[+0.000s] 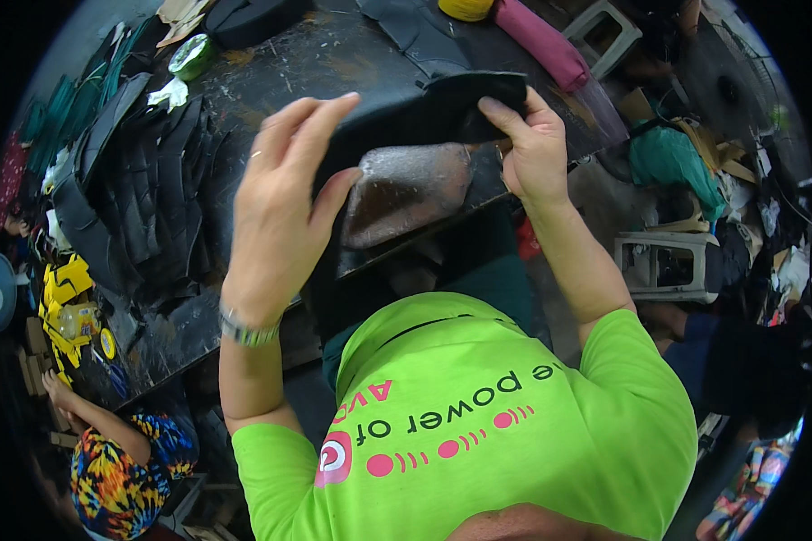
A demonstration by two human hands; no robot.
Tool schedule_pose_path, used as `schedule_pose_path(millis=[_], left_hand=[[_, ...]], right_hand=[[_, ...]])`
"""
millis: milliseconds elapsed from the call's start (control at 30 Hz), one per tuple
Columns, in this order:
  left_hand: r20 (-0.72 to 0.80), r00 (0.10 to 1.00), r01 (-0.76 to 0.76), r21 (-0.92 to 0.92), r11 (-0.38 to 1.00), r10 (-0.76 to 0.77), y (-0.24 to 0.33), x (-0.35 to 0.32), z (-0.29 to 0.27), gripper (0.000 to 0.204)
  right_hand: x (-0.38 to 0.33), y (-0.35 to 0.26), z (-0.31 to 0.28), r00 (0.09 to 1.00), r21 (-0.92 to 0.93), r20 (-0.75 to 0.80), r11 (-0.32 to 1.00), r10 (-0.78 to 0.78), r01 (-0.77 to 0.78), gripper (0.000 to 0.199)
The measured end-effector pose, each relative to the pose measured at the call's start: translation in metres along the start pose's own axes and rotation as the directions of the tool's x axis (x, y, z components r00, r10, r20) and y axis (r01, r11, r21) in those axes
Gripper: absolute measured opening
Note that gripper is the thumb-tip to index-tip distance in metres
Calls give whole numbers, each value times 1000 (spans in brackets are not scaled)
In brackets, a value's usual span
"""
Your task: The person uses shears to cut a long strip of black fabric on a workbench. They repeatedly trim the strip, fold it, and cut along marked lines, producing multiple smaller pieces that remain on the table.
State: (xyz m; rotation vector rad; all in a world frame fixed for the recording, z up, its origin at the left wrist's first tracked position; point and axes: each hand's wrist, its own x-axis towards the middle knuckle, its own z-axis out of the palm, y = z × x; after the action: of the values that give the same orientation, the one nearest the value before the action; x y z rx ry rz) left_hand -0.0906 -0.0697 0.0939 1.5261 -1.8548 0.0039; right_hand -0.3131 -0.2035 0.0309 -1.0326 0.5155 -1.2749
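Note:
My right hand [534,149] pinches the right end of a black flexible sheet piece [415,106], thumb on the near face and fingers behind. The piece is held up over the table edge, bent along its length, and reaches left toward my other hand. Beside its left end is my left hand [284,194], slightly blurred, its thumb and fingers spread apart; whether it touches the piece I cannot tell. Below the black piece a worn, shiny brownish slab [406,194] lies at the near edge of the dark table [271,68].
Stacked black cut pieces [140,194] cover the table's left side. Farther back are a green-and-white roll [191,57] and a pink roll [541,41]. A grey stool [668,266] and a green bag [677,167] stand to the right. Another person [122,469] sits at lower left.

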Motion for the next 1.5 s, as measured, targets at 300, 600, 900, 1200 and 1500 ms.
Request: schedule_pose_path(millis=[300, 600, 900, 1200, 1500], left_hand=[[366, 820, 506, -823, 257, -441, 17, -64, 74, 30], [358, 719, 583, -777, 237, -596, 10, -91, 65, 16], [283, 794, 564, -672, 480, -538, 14, -99, 58, 16], [194, 892, 400, -757, 516, -407, -2, -101, 80, 7], [267, 886, 435, -762, 480, -379, -6, -104, 84, 8]], right_hand=[[-76, 45, 9, 828, -569, 517, 635, -217, 522, 28], [-77, 45, 16, 595, -433, 792, 560, -138, 706, 56], [-85, 54, 18, 704, -547, 710, 611, -22, 572, 51], [-88, 44, 14, 780, -614, 566, 768, 267, 183, 31], [-89, 49, 9, 824, -508, 533, 852, 194, 128, 22]])
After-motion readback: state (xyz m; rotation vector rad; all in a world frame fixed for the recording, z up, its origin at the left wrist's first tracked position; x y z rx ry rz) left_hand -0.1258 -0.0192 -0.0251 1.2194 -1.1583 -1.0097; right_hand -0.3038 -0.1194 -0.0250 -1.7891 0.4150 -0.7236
